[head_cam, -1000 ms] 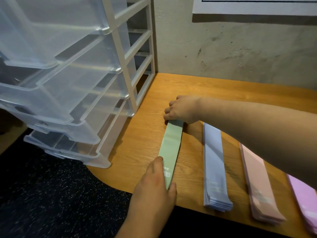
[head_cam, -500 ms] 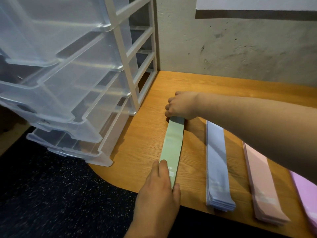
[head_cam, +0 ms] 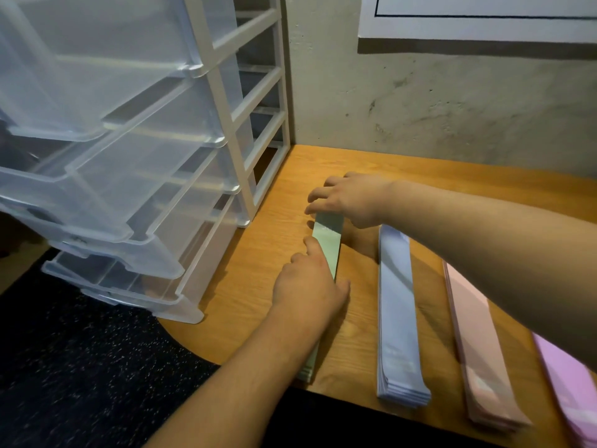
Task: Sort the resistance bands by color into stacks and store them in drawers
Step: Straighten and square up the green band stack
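Observation:
A stack of green resistance bands [head_cam: 330,241] lies lengthwise on the wooden table [head_cam: 258,273]. My left hand [head_cam: 310,286] lies over the middle of the stack, index finger straight along its left edge and thumb on its right side. My right hand [head_cam: 352,198] reaches across to the far end, its loosely bent fingers resting over that end. To the right lie a blue stack [head_cam: 397,302], a peach-pink stack [head_cam: 478,344] and a purple stack [head_cam: 568,383], each partly under my right forearm.
A white-framed drawer unit [head_cam: 245,176] stands at the left with several clear plastic drawers [head_cam: 129,150] pulled out over the dark floor. A concrete wall with a white sheet [head_cam: 478,21] closes the back. The table's front edge curves near my left arm.
My left hand slid from the near end of the green stack up to its middle. My right hand's fingers loosened from a tight curl at the far end.

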